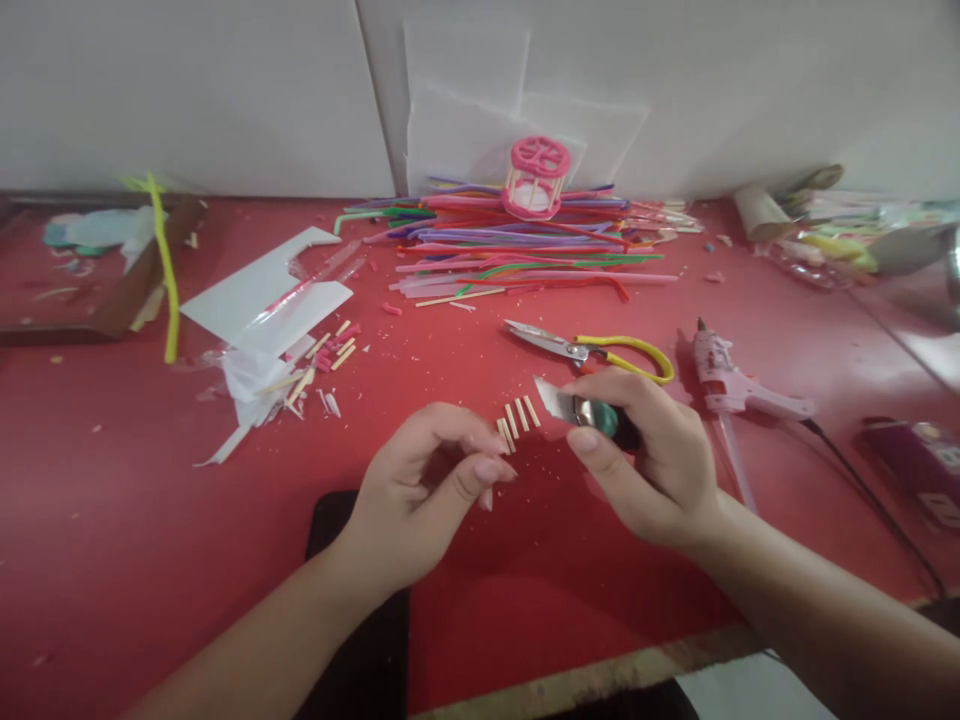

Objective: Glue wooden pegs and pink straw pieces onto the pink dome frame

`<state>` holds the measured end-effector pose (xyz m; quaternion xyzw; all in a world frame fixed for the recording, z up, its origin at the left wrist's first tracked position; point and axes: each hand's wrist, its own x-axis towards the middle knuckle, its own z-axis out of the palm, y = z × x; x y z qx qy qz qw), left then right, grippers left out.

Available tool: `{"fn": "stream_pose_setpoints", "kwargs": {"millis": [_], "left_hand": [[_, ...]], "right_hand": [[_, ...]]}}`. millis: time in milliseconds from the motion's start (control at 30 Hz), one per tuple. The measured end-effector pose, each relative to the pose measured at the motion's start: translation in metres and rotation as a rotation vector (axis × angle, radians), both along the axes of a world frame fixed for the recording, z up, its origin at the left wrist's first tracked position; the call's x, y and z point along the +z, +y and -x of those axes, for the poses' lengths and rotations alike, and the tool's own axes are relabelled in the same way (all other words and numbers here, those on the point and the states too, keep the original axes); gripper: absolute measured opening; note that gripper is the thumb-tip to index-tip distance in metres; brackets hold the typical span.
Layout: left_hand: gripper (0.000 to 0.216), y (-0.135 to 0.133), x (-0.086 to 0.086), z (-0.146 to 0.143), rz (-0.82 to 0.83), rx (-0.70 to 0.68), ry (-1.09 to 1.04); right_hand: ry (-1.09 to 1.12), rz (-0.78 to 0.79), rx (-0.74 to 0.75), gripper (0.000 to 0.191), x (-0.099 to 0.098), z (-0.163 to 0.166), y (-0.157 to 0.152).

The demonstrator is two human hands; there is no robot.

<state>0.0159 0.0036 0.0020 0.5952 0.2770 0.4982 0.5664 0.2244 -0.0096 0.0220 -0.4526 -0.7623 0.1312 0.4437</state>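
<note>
My right hand (649,450) grips a utility knife (596,415) with a dark, partly green handle. Its wide blade points up and left over the table. Across from it, my left hand (427,490) has its thumb and fingertips drawn together in a pinch; anything between them is too small or hidden to make out. Several short cut wooden sticks (523,413) lie side by side between the hands, the nearest beside my left fingertips. Just beyond the knife rest scissors (577,348) with yellow handles, their blades pointing left.
A pink glue gun (739,380) lies at right, its cord running toward the front edge. Colourful pipe cleaners (525,245) spread at the back beneath a small pink cage-like model (535,180). White card (262,290) and scraps lie left. A black phone-like object (330,515) is under my left wrist.
</note>
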Motion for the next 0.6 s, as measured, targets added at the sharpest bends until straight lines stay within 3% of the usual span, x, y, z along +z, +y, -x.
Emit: {"fn": "stream_pose_setpoints", "kwargs": {"millis": [167,600], "left_hand": [[0.016,0.003,-0.004,0.001,0.186,0.024,-0.049],[0.016,0.014,0.000,0.003,0.686,-0.164,-0.339]], "right_hand": [[-0.009,0.011,-0.006,0.009,-0.001,0.001,0.000],[-0.008,0.028,0.044,0.009,-0.001,0.003,-0.001]]}}
